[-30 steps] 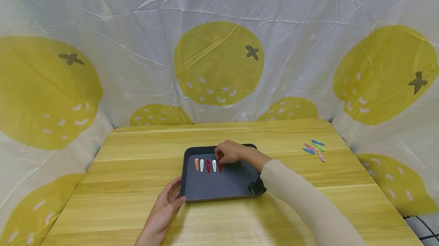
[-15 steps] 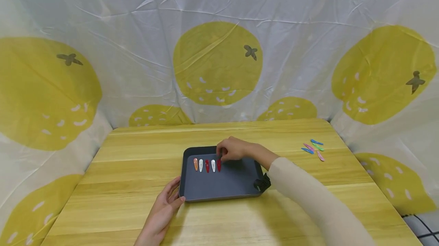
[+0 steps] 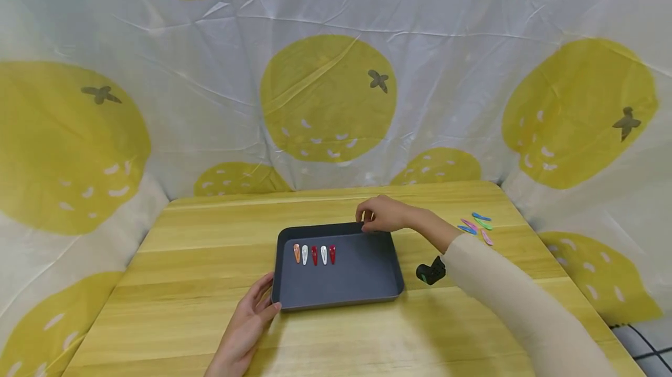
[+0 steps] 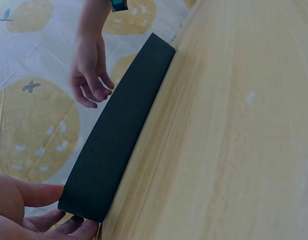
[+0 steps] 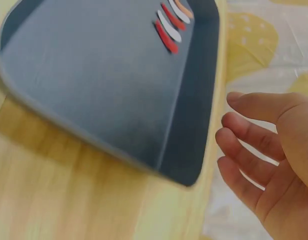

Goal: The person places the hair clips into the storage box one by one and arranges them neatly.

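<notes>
The 5 hair clips (image 3: pixel 483 224) on the table (image 3: pixel 210 237) lie right of the tray (image 3: pixel 357 280), slanting lengthwise from far left to near right, and nearer to them is the empty, loosely bent right hand (image 3: pixel 385 213), while the left hand (image 3: pixel 251 317) grips the tray's near left corner.

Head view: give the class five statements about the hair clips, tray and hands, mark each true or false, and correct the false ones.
1. Five hair clips lie in a row in the dark baking tray. True.
2. The leftmost clip in that row is blue. False: it is the orange clip.
3. The left hand grips the baking tray's near left corner. True.
4. The right hand pinches a red clip. False: it holds nothing; both red clips lie in the tray.
5. A green clip lies on the table, right of the tray. True.
</notes>
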